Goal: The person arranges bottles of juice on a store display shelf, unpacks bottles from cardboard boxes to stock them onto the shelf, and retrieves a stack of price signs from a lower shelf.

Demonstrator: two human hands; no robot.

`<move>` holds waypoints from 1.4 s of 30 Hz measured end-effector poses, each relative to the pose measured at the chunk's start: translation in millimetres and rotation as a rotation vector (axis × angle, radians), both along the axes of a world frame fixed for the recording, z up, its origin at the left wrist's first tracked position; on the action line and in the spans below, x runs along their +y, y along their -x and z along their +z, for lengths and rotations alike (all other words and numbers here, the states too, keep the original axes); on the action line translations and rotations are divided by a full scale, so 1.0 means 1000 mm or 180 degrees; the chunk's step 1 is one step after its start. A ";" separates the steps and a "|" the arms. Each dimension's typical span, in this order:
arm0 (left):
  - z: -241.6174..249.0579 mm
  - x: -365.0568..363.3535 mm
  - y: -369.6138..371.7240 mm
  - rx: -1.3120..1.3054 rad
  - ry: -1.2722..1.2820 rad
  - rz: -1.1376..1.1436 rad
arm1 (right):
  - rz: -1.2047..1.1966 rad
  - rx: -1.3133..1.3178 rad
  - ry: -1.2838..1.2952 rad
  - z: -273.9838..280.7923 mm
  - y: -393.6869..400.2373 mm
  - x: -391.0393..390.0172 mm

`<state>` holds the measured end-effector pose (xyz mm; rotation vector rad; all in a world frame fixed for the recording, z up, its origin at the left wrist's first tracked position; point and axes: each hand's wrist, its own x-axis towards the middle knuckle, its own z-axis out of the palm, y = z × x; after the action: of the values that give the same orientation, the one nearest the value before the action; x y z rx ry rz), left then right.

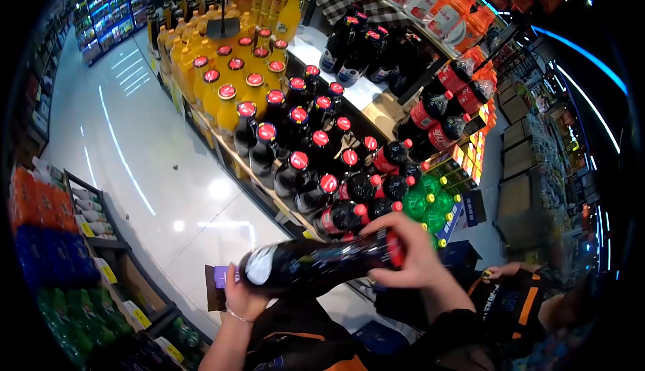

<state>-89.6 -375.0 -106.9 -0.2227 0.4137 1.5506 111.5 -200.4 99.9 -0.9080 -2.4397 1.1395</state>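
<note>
A large dark bottle (312, 263) with a red cap lies almost level in front of me. My left hand (246, 298) is closed on its base end, beside a whitish label patch. Around the capped end are the fingers of my right hand (418, 255), with the red cap partly showing between them. Just beyond, dark bottles with red caps (295, 159) stand in rows on the display. Cola bottles with red labels (341, 216) are nearest to my right hand.
Orange drink bottles (255, 89) fill the display's far left. Green bottles (430, 203) stand at its right end. A shelf with packed drinks (40, 253) is at the left. Another person's hand (500, 271) shows at lower right. An open carton (216, 287) sits near my left hand.
</note>
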 end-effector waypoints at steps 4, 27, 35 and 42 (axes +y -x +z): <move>0.020 0.082 -0.017 0.1310 -0.0136 -0.0901 | -0.0993 0.0770 -0.0686 0.064 -0.037 0.081; -0.115 0.013 -0.030 0.2927 0.2814 -0.2443 | -0.1888 -0.1256 -0.0868 -0.227 0.033 0.462; -0.134 -0.011 -0.036 0.2973 0.2950 -0.2273 | -0.2265 -0.1712 -0.0655 -0.275 0.055 0.470; -0.136 -0.013 -0.034 0.2810 0.3009 -0.2099 | -0.2737 -0.2018 -0.0358 -0.279 0.072 0.470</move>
<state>-55.2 -388.4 -242.5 -0.0854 1.7251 0.6262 39.0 269.6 -178.8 -2.2240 -2.0277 0.4218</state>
